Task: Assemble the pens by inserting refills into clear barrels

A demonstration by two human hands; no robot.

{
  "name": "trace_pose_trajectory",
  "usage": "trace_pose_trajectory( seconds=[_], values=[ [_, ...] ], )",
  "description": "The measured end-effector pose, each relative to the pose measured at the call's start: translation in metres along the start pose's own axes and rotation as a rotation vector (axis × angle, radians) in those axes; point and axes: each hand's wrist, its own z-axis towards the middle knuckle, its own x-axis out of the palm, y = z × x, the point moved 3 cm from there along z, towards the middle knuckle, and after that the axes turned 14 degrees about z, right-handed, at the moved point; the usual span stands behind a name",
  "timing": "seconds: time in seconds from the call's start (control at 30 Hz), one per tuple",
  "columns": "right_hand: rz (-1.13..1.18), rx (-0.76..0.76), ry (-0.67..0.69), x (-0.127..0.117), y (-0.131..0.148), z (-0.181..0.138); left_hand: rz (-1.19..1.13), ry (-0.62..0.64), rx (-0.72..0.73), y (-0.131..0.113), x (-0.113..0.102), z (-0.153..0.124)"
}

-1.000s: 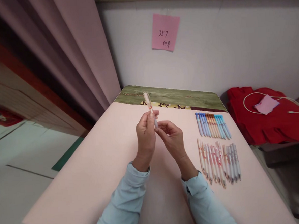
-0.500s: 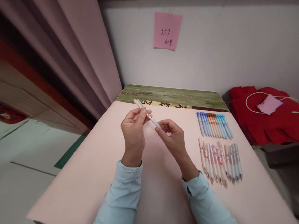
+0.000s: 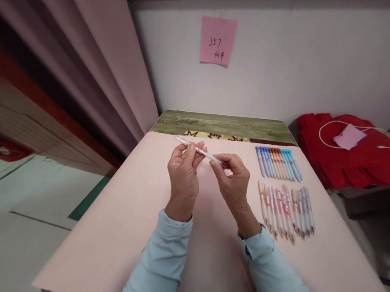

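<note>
A slim white pen (image 3: 210,155) is held in the air above the table, slanting down to the right. My left hand (image 3: 184,173) pinches it near its upper, clear-looking end between thumb and fingers. At the lower end, my right hand (image 3: 234,179) grips it with thumb and forefinger, hiding its tip. To the right of my hands lies a row of pens with blue, brown and turquoise tops (image 3: 278,164). Nearer to me are a group of white pens with pink and red markings (image 3: 277,211) and a group of greyish-white pens (image 3: 303,212), side by side.
The table (image 3: 128,238) has a pale pink cover and a green wood-patterned strip at its far edge. A pink note (image 3: 218,40) is stuck on the wall behind. At right lies red cloth (image 3: 328,168) with a white cable (image 3: 384,131). A curtain (image 3: 110,58) hangs at left.
Both hands have shifted slightly to the right with the pen. It now lies at a flatter slant, and my left fingers sit a little differently around it.
</note>
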Motion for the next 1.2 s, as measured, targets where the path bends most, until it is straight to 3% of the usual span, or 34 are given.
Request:
trace_pose_trajectory(
  seconds=[0.4, 0.67, 0.8, 0.93, 1.1, 1.2],
  values=[
    [-0.027, 0.054, 0.076, -0.002, 0.001, 0.001, 0.039, 0.056, -0.019, -0.001, 0.0, -0.001],
    [0.037, 0.356, 0.136, 0.001, -0.012, -0.002, 0.018, 0.102, -0.02, 0.002, 0.002, 0.001],
    [0.271, 0.43, 0.157, 0.004, -0.013, 0.002, 0.017, 0.077, 0.0, 0.005, -0.003, 0.006],
    [0.436, 0.581, 0.096, 0.002, -0.017, 0.002, 0.061, 0.077, 0.016, 0.007, -0.003, 0.006],
    [0.387, 0.71, 0.093, 0.0, -0.02, -0.001, 0.087, 0.096, 0.003, 0.008, -0.001, 0.002],
    [0.384, 0.678, 0.114, 0.0, -0.019, 0.001, 0.075, 0.091, 0.008, 0.007, -0.002, 0.003]
  ],
)
